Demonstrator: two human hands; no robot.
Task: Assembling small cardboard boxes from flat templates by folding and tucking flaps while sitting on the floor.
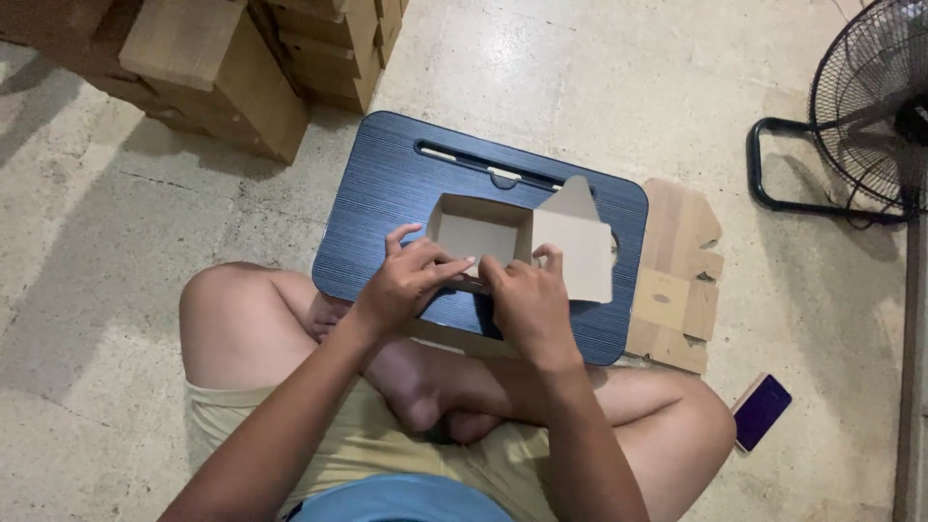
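A small brown cardboard box (480,230) stands half-folded on a dark blue lap tray (387,193), its lid flap (578,246) lying open to the right. My left hand (411,280) presses on the box's near wall with fingers spread over the edge. My right hand (527,300) grips the same near wall beside it, the thumb and fingers pinching the cardboard. The inside of the box shows nothing in it.
Flat unfolded cardboard blanks (677,280) lie to the right of the tray on the stone floor. Stacks of cardboard (242,58) stand at the back left. A black fan (860,106) stands at the right. A phone (761,411) lies by my right knee.
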